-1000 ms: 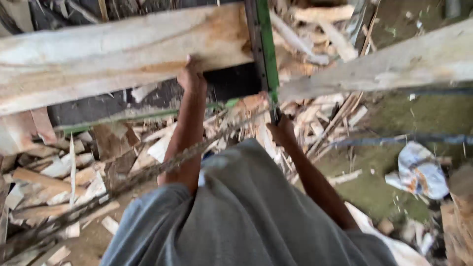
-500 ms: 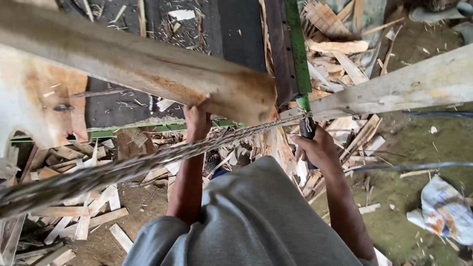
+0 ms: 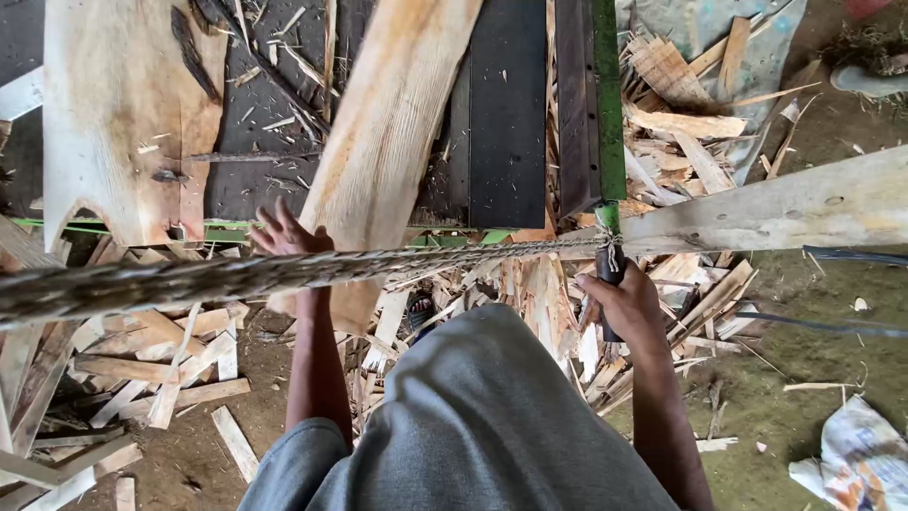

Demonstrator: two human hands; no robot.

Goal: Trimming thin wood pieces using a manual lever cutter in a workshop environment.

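The pale plank (image 3: 392, 142) is lying lengthwise on the dark surface (image 3: 501, 114), its near end overhanging the green front edge (image 3: 227, 232) of that surface, so by the look of it the board is already set on the bed and is only being steadied or fed; nothing in view shows a cut being made. The left hand (image 3: 284, 237) is reaching up to the plank's near end, fingers spread and pressing flat against its left corner, the grip apart rather than wrapped. The right hand (image 3: 624, 303), to the right of the plank, is closing its grip firmly around a dark handle (image 3: 610, 274) hanging below a green upright bar (image 3: 607, 104). A thick twisted rope (image 3: 236, 276) is crossing just in front of the plank's end. Offcuts (image 3: 142, 360) are littering the ground below the plank.
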